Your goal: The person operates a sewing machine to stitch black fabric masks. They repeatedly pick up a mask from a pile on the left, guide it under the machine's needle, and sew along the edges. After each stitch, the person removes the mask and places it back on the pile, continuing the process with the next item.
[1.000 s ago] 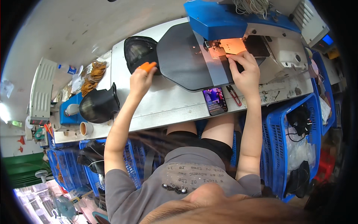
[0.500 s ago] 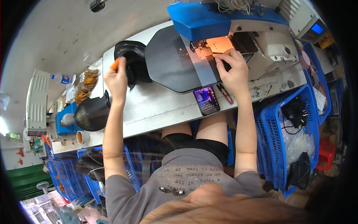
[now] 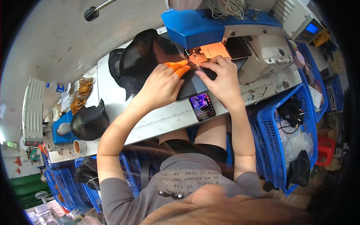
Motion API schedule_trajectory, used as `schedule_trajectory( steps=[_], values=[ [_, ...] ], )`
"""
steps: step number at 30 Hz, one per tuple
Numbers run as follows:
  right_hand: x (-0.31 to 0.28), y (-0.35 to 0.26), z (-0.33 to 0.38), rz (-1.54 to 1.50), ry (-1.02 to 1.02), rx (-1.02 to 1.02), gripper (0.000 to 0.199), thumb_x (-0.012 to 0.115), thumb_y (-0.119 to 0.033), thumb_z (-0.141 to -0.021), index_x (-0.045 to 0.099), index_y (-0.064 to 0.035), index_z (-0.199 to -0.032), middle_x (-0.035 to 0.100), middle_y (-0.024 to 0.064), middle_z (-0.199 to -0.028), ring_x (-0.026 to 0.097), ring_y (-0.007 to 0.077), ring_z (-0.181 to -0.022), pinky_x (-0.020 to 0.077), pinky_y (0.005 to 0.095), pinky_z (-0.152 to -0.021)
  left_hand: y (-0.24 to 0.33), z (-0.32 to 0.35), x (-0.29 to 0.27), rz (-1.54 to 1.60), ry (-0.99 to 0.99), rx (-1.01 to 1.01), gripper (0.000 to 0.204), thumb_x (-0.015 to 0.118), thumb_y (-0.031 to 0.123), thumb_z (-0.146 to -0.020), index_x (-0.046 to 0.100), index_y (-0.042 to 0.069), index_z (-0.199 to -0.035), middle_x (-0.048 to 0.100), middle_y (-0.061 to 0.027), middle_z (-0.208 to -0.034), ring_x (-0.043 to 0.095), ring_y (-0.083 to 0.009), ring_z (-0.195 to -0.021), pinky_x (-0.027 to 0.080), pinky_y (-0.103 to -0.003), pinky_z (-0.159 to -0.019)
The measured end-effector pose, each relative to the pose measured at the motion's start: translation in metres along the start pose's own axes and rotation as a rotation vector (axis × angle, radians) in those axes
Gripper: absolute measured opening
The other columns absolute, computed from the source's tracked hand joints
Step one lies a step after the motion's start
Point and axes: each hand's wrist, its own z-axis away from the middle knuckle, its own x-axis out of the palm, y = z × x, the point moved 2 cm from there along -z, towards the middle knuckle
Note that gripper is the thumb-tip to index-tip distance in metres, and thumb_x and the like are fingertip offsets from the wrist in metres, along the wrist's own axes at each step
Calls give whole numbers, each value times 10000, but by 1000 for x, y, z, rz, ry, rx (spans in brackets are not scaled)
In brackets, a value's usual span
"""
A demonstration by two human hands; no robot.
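A glossy black leather-like piece, curved like part of a shoe upper, lies across the dark extension plate of the sewing machine. My left hand, with orange finger covers on some fingers, grips it close to the lit needle area. Just right of the needle, my right hand pinches at the edge of the same piece with thumb and forefinger. Exactly what lies between those fingertips is partly hidden. Behind the held piece, more black pieces lie stacked at the left.
A phone with a lit screen lies at the table's front edge. Another curved black piece sits at the left beside a paper-coloured cup. Blue baskets stand to the right, and bundled brown strips lie far left.
My left hand has moved right from the stack, bringing a black piece to the needle. My right hand has come slightly lower and left. The red thread snips are now hidden.
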Motion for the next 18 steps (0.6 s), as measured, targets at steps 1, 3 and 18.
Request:
schedule_trajectory(
  steps=[1,3,18],
  values=[
    [1,-2,-3,34,-9,11,217,792,-256,-749,760,-101,-897,611,49,-868,572,259,-892,426,397,-818,-1,-1,0,11,24,19,347,621,144,-880,633,28,-1206,663,-146,-1040,575,-326,-945,430,-439,-909],
    [6,-2,-7,79,-25,49,230,777,-282,-765,759,-105,-910,626,69,-867,582,273,-899,418,404,-830,-2,-4,1,-5,30,3,337,626,172,-894,638,35,-1202,660,-140,-1017,575,-317,-941,409,-472,-938],
    [20,6,-23,163,-32,128,235,707,-296,-827,756,-97,-942,701,145,-832,648,292,-842,428,406,-855,-14,-23,9,-133,-3,-111,312,572,229,-958,657,75,-1216,613,-114,-1287,565,-291,-1126,139,-692,-1129]
  ],
)
